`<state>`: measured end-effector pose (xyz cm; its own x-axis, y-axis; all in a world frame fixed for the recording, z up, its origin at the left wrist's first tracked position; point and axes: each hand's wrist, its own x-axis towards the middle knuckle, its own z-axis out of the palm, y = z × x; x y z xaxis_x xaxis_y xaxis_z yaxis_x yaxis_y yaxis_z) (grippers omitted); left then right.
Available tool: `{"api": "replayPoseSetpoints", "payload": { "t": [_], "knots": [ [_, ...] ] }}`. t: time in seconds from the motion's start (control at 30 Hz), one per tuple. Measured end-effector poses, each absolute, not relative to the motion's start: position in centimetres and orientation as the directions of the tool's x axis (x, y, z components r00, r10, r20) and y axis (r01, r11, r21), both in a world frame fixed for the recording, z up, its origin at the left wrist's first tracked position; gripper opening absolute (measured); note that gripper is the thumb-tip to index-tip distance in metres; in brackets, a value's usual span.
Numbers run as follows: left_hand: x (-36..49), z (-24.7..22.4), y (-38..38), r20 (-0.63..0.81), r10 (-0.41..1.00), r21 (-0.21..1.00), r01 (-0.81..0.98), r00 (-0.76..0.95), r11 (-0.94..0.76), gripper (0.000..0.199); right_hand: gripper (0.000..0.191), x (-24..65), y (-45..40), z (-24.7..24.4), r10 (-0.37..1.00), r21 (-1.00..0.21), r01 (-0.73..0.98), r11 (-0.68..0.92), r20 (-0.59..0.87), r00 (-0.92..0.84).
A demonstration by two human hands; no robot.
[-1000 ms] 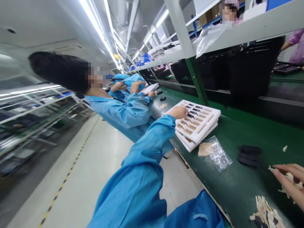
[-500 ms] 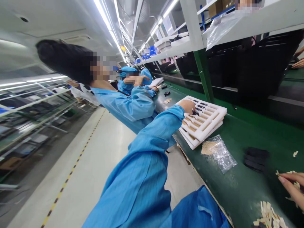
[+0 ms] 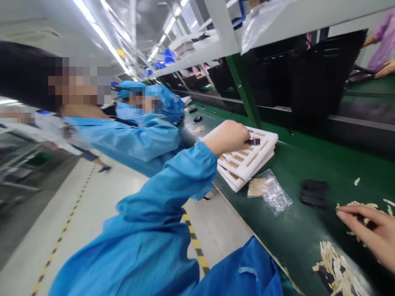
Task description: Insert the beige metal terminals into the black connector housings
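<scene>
Carefully, the left hand is pinching a small dark strip by one end above a stack of white foam trays, while the right hand is closing its fingers on a dark piece among beige scraps at near right; a plastic bag and dark strips are lying between them on the green bench, a blue-gowned co-worker working at left

A stack of foam trays sits on the workbench, a plastic bag just beside it, black pads further along, and paper scraps near the front edge.
</scene>
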<state>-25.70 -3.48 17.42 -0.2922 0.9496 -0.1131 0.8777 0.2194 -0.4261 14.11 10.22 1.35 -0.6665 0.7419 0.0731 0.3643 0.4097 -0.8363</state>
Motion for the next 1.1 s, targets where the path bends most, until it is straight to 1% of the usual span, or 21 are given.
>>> {"api": "replayPoseSetpoints", "payload": {
  "t": [0.03, 0.07, 0.1, 0.13, 0.2, 0.27, 0.33, 0.4, 0.47, 0.53, 0.57, 0.6, 0.67, 0.7, 0.77, 0.83, 0.9, 0.93, 1.0, 1.07, 1.1],
  "knots": [
    [-23.0, 16.6, -3.5, -0.119, 0.974, -0.389, 0.911, -0.195, 0.135, 0.025, 0.036, 13.6, 9.6, 1.9, 0.714, -0.861, 0.368, 0.351, -0.008, -0.700],
    [-20.2, 15.5, -3.6, -0.097, 0.995, -0.341, 0.940, -0.004, -0.030, 0.022, 0.039, 13.0, 8.8, 2.5, 0.699, -0.886, 0.363, 0.290, -0.063, -0.712],
    [-17.5, 14.2, -3.8, -0.067, 0.980, -0.299, 0.933, 0.186, -0.198, 0.021, 0.041, 12.4, 8.1, 2.9, 0.666, -0.906, 0.352, 0.235, -0.113, -0.737],
    [-15.1, 12.9, -3.9, -0.020, 0.946, -0.277, 0.907, 0.323, -0.316, 0.022, 0.042, 11.9, 7.4, 3.1, 0.632, -0.918, 0.346, 0.192, -0.154, -0.760],
    [-11.2, 10.5, -4.2, 0.068, 0.878, -0.257, 0.858, 0.474, -0.444, 0.022, 0.040, 11.1, 6.3, 3.1, 0.573, -0.922, 0.360, 0.140, -0.221, -0.789],
    [-9.2, 8.8, -4.2, 0.122, 0.840, -0.246, 0.836, 0.528, -0.490, 0.021, 0.027, 10.9, 5.7, 2.9, 0.545, -0.912, 0.388, 0.133, -0.260, -0.797],
    [-8.8, 7.9, -4.0, 0.157, 0.843, -0.209, 0.851, 0.515, -0.481, 0.019, 0.018, 11.2, 5.6, 2.8, 0.549, -0.901, 0.390, 0.191, -0.231, -0.803],
    [-9.5, 7.6, -3.9, 0.176, 0.879, -0.121, 0.895, 0.444, -0.428, 0.016, 0.016, 11.6, 5.7, 3.1, 0.559, -0.882, 0.355, 0.308, -0.134, -0.818],
    [-10.6, 7.5, -4.1, 0.176, 0.923, 0.031, 0.935, 0.343, -0.354, 0.034, 0.014, 11.9, 6.0, 3.4, 0.547, -0.852, 0.302, 0.429, -0.022, -0.837],
    [-11.4, 7.2, -4.4, 0.167, 0.964, 0.218, 0.946, 0.206, -0.240, 0.053, 0.014, 12.1, 6.2, 3.6, 0.530, -0.821, 0.257, 0.510, 0.064, -0.846],
    [-11.6, 6.9, -4.6, 0.158, 0.981, 0.315, 0.936, 0.108, -0.154, 0.055, 0.014, 12.2, 6.2, 3.6, 0.531, -0.805, 0.245, 0.541, 0.101, -0.841],
    [-11.5, 6.4, -4.8, 0.132, 0.991, 0.417, 0.907, -0.003, -0.052, 0.050, 0.015, 12.2, 6.2, 3.4, 0.543, -0.784, 0.240, 0.572, 0.144, -0.827],
    [-10.5, 5.1, -5.2, 0.014, 0.980, 0.638, 0.757, -0.198, 0.144, 0.039, 0.019, 12.2, 6.0, 2.8, 0.580, -0.722, 0.252, 0.644, 0.247, -0.776],
    [-9.6, 4.4, -5.3, -0.063, 0.968, 0.751, 0.628, -0.243, 0.206, 0.038, 0.022, 12.2, 5.8, 2.4, 0.590, -0.678, 0.264, 0.686, 0.307, -0.747],
    [-7.5, 2.9, -5.4, -0.160, 0.960, 0.927, 0.298, -0.230, 0.226, 0.040, 0.025, 12.1, 5.2, 1.6, 0.559, -0.567, 0.276, 0.776, 0.415, -0.718],
    [-5.6, 1.7, -5.3, -0.152, 0.957, 0.987, 0.019, -0.248, 0.162, 0.047, 0.026, 12.0, 4.5, 1.1, 0.485, -0.459, 0.266, 0.848, 0.464, -0.741],
    [-4.5, 0.9, -5.2, -0.139, 0.938, 0.989, -0.100, -0.318, 0.113, 0.051, 0.025, 11.9, 4.1, 1.1, 0.437, -0.423, 0.244, 0.872, 0.452, -0.777],
    [-4.4, 0.8, -5.2, -0.141, 0.933, 0.987, -0.115, -0.332, 0.108, 0.051, 0.025, 11.9, 4.0, 1.3, 0.451, -0.454, 0.245, 0.857, 0.429, -0.783],
    [-4.8, 1.0, -5.5, -0.156, 0.947, 0.987, -0.075, -0.280, 0.141, 0.046, 0.025, 11.9, 4.2, 1.8, 0.555, -0.587, 0.291, 0.756, 0.338, -0.760],
    [-5.5, 1.8, -5.8, -0.180, 0.974, 0.976, 0.101, -0.138, 0.194, 0.036, 0.026, 11.9, 4.7, 2.4, 0.647, -0.720, 0.357, 0.595, 0.165, -0.745],
    [-5.8, 2.3, -5.9, -0.193, 0.979, 0.952, 0.229, -0.061, 0.202, 0.032, 0.023, 11.9, 5.0, 2.6, 0.655, -0.764, 0.383, 0.519, 0.068, -0.752]
  ]
}}
